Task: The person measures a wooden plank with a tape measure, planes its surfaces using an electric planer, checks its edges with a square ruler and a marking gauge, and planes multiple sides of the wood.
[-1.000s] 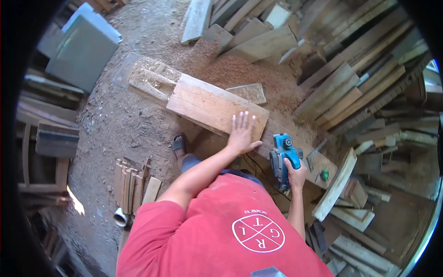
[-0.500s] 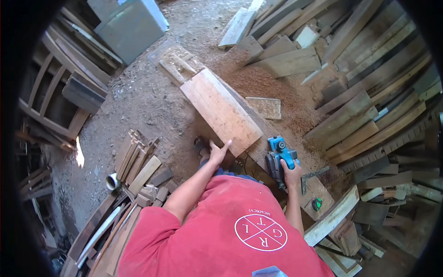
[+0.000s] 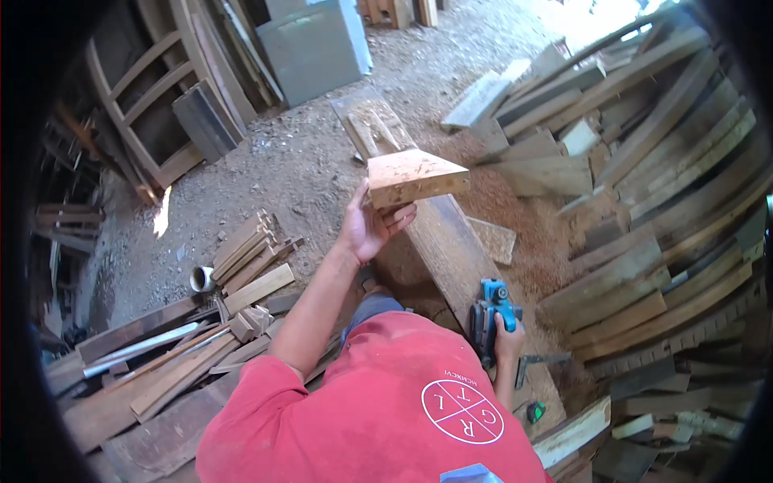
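A thick wooden board (image 3: 415, 171) is raised at its near end, with its end face toward me. My left hand (image 3: 372, 224) grips that near end from below, palm up, fingers under the board. Beneath it runs a long plank bench (image 3: 455, 249). My right hand (image 3: 508, 338) is wrapped round the handle of a blue electric planer (image 3: 493, 315), which rests on the bench. Beside the planer lie a metal square (image 3: 527, 366) and a small green and black object (image 3: 535, 412), perhaps a tape measure.
Reddish shavings (image 3: 515, 233) and a short board piece (image 3: 493, 240) lie right of the bench. Stacked planks (image 3: 612, 298) fill the right side. On the left are wood offcuts (image 3: 250, 258), a pipe (image 3: 202, 279) and long boards (image 3: 161, 378). A grey box (image 3: 312, 52) stands at the back.
My left hand has gone from lying flat on the board to holding its near end, which has been lifted off the bench. The view has turned; the planer remains in my right hand.
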`<state>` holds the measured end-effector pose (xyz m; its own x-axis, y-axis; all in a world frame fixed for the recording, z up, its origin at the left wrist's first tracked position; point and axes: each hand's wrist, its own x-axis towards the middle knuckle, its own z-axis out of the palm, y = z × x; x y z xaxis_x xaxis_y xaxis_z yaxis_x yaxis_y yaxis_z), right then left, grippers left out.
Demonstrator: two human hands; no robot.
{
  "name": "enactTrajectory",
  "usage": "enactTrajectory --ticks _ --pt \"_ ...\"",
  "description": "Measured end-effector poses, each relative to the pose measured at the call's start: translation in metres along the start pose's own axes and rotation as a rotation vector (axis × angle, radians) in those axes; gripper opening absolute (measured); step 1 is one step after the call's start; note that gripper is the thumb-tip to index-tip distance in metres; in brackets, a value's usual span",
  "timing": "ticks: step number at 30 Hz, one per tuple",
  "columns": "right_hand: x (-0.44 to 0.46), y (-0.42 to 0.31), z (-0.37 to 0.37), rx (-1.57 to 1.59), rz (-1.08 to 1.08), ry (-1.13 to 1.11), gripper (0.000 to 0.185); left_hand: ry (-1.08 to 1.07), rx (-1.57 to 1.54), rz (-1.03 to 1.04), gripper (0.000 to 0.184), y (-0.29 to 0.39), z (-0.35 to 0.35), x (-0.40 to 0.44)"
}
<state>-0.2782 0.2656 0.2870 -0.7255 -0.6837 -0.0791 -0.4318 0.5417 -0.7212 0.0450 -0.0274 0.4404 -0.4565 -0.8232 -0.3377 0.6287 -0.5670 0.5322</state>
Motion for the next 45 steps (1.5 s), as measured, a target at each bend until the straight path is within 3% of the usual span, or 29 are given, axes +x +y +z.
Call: enactTrajectory --ticks 3,6,10,16,22,24,28,33,40,45 --pt "0.002 0.003 -0.001 0.001 0.068 -0.031 0.055 0.023 -0.100 0.007 0.088 0.014 0.007 0.014" --pt "0.001 0.004 0.001 -0.062 0.035 0.004 0.046 -0.002 -0.164 0.014 0.087 0.019 0.013 0.011" --pt "0.003 0.009 0.004 -0.040 0.074 -0.008 0.057 0.027 -0.135 -0.022 0.087 0.020 0.017 0.003" --pt "0.002 0.002 0.000 -0.053 0.066 -0.015 0.057 0.008 -0.064 -0.051 0.084 0.013 0.005 0.007" --pt "0.004 0.009 0.003 -0.011 0.056 -0.017 0.052 0.002 -0.064 0.013 0.081 -0.001 0.025 -0.007" --pt "0.004 0.013 0.004 0.014 0.065 -0.043 0.050 0.047 -0.022 0.180 0.071 -0.023 0.035 -0.001" --pt "0.010 0.020 0.008 0.056 0.093 -0.071 0.048 0.181 -0.114 0.308 0.052 -0.058 0.054 0.026" --pt "0.013 0.023 0.005 -0.001 0.048 -0.075 0.049 0.174 -0.063 0.416 0.053 -0.061 0.066 0.039" --pt "0.011 0.020 0.004 0.146 -0.012 -0.089 0.048 0.175 -0.086 0.368 0.049 -0.053 0.062 0.039" --pt "0.012 0.026 0.004 0.070 0.022 -0.080 0.049 0.143 -0.098 0.379 0.049 -0.057 0.060 0.035"
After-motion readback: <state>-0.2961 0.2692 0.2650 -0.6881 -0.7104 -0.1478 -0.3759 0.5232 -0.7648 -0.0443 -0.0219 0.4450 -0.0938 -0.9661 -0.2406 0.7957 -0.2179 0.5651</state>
